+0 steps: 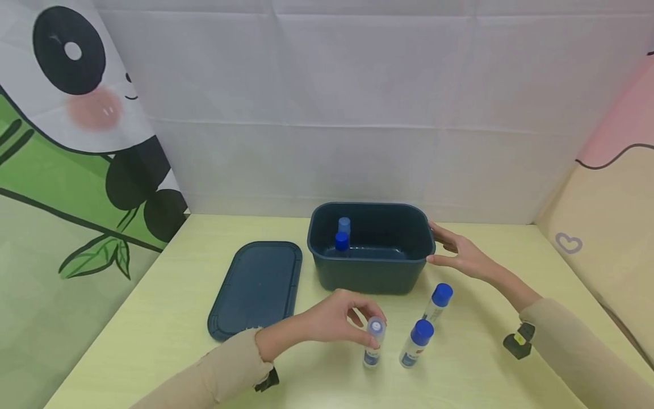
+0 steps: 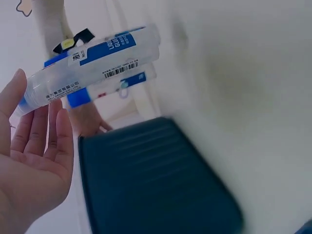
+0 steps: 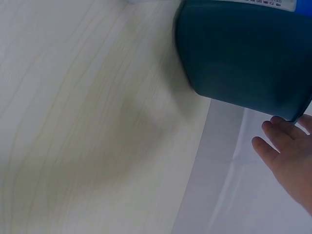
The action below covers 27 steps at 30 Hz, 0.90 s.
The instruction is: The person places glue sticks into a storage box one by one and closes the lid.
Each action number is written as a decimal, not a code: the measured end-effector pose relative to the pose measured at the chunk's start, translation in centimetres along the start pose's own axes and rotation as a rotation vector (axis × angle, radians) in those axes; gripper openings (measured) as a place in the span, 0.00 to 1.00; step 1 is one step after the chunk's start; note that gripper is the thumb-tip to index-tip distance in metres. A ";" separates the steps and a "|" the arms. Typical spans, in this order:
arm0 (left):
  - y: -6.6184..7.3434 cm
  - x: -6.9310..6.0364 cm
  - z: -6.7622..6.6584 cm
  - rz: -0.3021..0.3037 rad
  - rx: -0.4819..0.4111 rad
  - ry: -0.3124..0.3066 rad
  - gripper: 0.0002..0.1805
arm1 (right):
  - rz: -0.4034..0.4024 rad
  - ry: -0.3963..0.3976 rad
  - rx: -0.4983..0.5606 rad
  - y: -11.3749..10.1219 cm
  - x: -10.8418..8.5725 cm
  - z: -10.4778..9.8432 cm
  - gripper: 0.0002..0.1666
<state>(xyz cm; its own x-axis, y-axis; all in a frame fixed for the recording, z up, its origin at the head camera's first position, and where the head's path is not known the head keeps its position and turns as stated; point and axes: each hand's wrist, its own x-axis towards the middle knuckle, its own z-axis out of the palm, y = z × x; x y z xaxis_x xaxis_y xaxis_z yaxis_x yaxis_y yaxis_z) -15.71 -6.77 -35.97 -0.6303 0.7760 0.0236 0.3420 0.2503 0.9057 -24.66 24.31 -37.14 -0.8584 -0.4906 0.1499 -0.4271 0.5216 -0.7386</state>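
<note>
My left hand (image 1: 339, 318) pinches the top of a clear liquid glue bottle (image 2: 95, 63) between thumb and fingers. In the head view, this bottle is upright in front of the dark green bin (image 1: 365, 275). My right hand (image 1: 467, 255) touches the bin's right rim with extended fingers and thumb. To the right of the held bottle stand two more glue bottles with blue caps, a nearer one (image 1: 413, 347) and a farther one (image 1: 435, 304). Inside the bin, on its left side, are a blue-capped bottle (image 1: 342, 241) and a paler-topped one (image 1: 344, 225).
A dark lid (image 1: 258, 287) lies flat on the pale yellow table (image 1: 174, 295), left of the bin. Behind the table hangs a white cloth (image 1: 368, 113). Printed panels flank it, a panda picture (image 1: 87, 113) on the left.
</note>
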 end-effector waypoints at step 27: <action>5.7 7.6 -11.6 0.165 0.134 0.390 0.14 | 0.022 -0.004 0.015 -0.6 0.1 0.1 0.46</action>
<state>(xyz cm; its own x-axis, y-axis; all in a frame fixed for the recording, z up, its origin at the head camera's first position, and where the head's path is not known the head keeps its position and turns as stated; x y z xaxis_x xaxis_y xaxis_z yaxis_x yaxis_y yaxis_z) -26.66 -6.20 -25.70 -0.7665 0.5422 0.3443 0.5313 0.2341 0.8142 -24.45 23.91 -36.73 -0.8660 -0.4825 0.1310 -0.4041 0.5214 -0.7516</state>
